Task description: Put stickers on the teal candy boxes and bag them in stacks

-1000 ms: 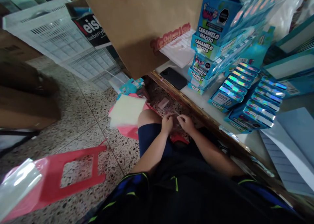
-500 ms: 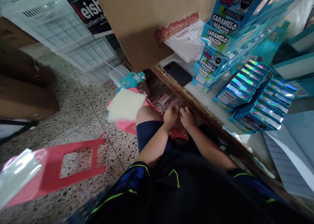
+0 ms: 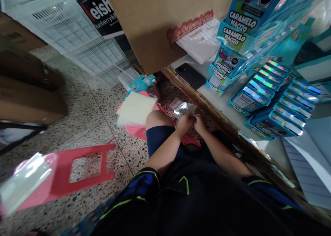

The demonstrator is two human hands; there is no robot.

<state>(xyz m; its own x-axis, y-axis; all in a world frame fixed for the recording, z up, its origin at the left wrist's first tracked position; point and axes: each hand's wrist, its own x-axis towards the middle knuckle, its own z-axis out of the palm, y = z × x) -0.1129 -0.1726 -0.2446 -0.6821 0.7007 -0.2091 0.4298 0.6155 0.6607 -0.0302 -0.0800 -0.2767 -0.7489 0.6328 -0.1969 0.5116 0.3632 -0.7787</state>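
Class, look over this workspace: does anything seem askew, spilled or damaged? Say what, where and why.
The pale sheets beside the person's bare left knee look askew: their edges are out of line and overhang the pink surface beneath. Nothing looks clearly spilled or damaged.

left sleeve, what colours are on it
The left sleeve is black and blue with lime-green stripes, seen in the head view.

Top [image 3: 207,205] is black and short-sleeved; an angular yellow-green line [image 3: 187,187] marks its front. Left sleeve [image 3: 143,186] shows blue and black patterning with yellow-green edging; right sleeve [image 3: 275,193] carries matching colours. Shorts [image 3: 158,139] are navy. Left hand [image 3: 184,124] and right hand [image 3: 200,125] are bare.
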